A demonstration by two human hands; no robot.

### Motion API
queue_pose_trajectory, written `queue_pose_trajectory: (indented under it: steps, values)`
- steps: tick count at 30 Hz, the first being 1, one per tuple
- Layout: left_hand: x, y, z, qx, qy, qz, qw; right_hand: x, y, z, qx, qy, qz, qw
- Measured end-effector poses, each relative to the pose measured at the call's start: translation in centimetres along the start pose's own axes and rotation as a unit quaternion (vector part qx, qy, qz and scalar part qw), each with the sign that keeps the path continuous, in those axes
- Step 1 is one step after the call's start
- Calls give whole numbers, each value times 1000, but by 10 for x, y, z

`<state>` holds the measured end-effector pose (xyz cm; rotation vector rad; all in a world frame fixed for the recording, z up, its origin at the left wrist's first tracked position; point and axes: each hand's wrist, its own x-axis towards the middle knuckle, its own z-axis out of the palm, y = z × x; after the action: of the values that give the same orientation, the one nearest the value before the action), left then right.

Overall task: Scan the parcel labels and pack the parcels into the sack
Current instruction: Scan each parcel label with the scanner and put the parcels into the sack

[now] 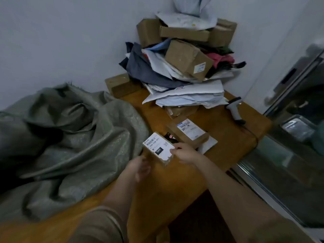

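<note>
Head view: both hands hold a small cardboard parcel (158, 149) with its white label up, above a wooden table (175, 181). The right hand (185, 153) pinches its right edge, while the left hand (140, 167) curls under its near-left side. A crumpled grey-green sack (70, 137) lies just left of the left hand; a handheld scanner (235, 111) rests well beyond the right hand.

The sack (73, 137) is lying on the bench's (175, 181) left side. The parcel pile (184, 64) is sitting behind, the scanner (235, 111) lying to its right.
</note>
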<state>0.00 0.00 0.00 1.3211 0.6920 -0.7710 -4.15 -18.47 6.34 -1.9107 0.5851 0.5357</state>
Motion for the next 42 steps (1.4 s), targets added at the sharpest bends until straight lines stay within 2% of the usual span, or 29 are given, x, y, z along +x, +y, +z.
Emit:
queue_pose_trajectory:
  steps: [3,6,10,11,15,21,25,28,32,35,38,42]
  values:
    - [23,1,9,19,5,-28,999,37,-4,5,-29,-7,22,999]
    - [33,0,15,32,-37,-68,996,65,0,8,-49,-51,58,996]
    - [23,18,24,-14,-83,-57,995,84,-10,-7,-69,-96,38,992]
    - [16,22,25,-21,-86,-46,995,86,-14,-14,-55,-103,39,992]
    - [-3,34,30,-66,-106,15,992,85,-29,-45,124,-183,63,973]
    - [-45,54,87,-56,-130,127,982,65,-41,-123,207,-245,-22,947]
    - [-77,58,170,24,-191,153,969,45,-23,-206,254,-265,-57,928]
    - [-86,60,235,45,-208,162,964,32,-9,-266,269,-244,-70,929]
    - [-84,69,290,11,-178,184,967,35,4,-327,248,-212,-70,942]
    - [-78,88,307,-6,-162,205,965,56,11,-352,306,-87,-32,947]
    - [-67,114,315,0,-150,228,962,89,32,-367,358,65,36,931]
    - [-52,138,331,14,-168,251,953,113,63,-380,347,114,124,923]
